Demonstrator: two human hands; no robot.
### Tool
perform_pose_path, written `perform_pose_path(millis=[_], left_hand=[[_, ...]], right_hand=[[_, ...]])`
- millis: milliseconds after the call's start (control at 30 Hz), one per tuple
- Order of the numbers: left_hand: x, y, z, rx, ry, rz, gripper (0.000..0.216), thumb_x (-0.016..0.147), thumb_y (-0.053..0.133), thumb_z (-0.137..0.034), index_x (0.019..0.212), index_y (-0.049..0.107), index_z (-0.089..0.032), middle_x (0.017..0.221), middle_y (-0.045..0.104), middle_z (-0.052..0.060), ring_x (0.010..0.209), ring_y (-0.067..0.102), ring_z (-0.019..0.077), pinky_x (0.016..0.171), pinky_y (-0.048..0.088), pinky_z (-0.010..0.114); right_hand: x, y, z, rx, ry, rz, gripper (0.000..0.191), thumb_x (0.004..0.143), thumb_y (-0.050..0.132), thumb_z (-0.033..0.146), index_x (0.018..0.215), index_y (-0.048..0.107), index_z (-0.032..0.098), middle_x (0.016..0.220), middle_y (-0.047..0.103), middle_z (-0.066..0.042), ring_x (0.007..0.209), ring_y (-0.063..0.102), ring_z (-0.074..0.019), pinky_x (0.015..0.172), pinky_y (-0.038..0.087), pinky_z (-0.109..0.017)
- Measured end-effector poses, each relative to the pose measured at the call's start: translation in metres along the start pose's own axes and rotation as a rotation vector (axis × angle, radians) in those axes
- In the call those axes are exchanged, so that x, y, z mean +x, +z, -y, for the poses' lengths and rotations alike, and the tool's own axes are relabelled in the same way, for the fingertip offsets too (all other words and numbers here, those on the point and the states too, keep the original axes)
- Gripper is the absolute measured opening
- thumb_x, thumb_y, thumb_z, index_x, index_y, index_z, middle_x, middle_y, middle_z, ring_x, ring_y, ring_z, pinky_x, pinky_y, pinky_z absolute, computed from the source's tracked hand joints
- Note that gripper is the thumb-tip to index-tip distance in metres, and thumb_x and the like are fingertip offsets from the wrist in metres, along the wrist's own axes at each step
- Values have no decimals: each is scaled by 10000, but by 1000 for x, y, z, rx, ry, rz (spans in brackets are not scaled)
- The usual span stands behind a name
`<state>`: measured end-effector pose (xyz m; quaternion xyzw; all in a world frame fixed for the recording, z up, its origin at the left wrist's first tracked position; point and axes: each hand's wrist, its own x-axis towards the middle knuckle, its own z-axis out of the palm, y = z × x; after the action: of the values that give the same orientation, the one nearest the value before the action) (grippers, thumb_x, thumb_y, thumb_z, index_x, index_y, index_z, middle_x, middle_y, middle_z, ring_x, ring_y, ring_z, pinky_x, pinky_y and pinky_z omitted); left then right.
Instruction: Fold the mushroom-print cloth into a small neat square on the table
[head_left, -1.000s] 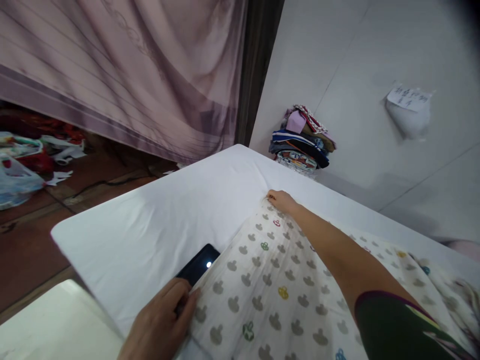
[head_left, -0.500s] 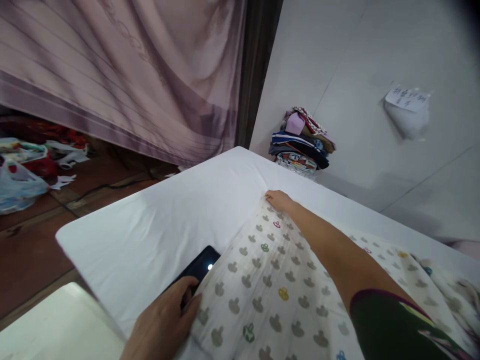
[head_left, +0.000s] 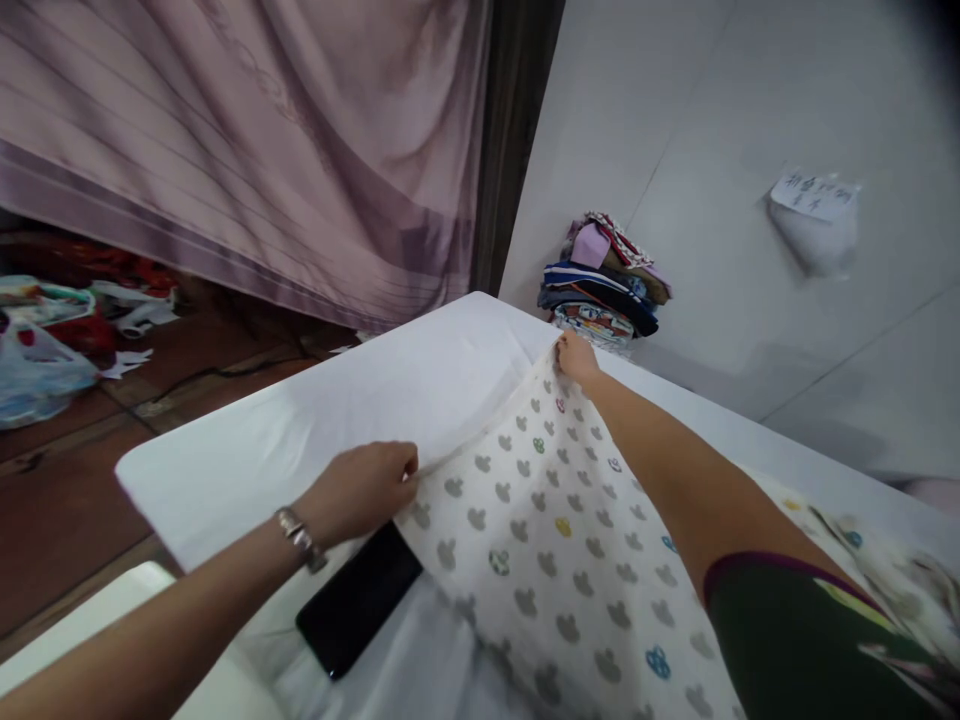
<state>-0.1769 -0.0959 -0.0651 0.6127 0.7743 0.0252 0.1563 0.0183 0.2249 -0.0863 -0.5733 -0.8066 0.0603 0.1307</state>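
Fingers of both the left hand [head_left: 365, 490] and right hand [head_left: 576, 358] pinched the patterned cloth [head_left: 555, 540] by its edge, spreading it over the white table [head_left: 300, 430] beside a black phone [head_left: 360, 598].

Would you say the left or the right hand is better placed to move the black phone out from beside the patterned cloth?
Left, probably. The left hand pinches the patterned cloth edge directly above the black phone, while the right hand grips the far corner.

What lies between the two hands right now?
Head view: between the left hand and right hand runs the patterned cloth's edge, over the white sheet.
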Motion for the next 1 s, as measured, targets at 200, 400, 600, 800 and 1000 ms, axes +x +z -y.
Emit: perform_pose_path(millis=[200,400,600,800,1000], left_hand=[[59,6,33,26,-117,20,207,671,430,-276,783,585,-197,861,638,62,758,560,200,605,343,283],[70,27,47,-23,-103,41,163,683,415,-289,750,535,-203,783,621,35,702,540,175,585,319,272],[63,32,45,-64,-160,-37,164,702,398,-299,737,528,-205,771,614,29,695,539,170,586,311,267],[64,34,49,-157,-188,-31,203,696,409,-341,792,534,-213,769,614,21,687,549,170,595,334,269],[66,30,47,-125,-177,-36,242,720,393,-351,817,554,-198,743,616,0,698,547,165,605,343,254]], right_hand=[[26,18,9,70,48,7,349,885,305,199,1184,476,143,1135,569,-131,1027,533,-221,832,406,-311],[11,64,8,125,-62,200,590,802,536,335,1345,354,192,1272,505,-88,1116,500,-196,918,389,-294],[-29,62,10,135,-103,196,524,867,410,355,1359,334,191,1380,384,-94,1252,372,-202,1019,302,-345],[-93,63,-4,80,-241,169,410,890,348,372,1258,447,220,1397,350,-73,1309,255,-213,1045,197,-458],[-180,31,-49,89,-317,293,477,899,299,469,1313,405,257,1455,240,-65,1353,143,-243,1069,97,-485]])
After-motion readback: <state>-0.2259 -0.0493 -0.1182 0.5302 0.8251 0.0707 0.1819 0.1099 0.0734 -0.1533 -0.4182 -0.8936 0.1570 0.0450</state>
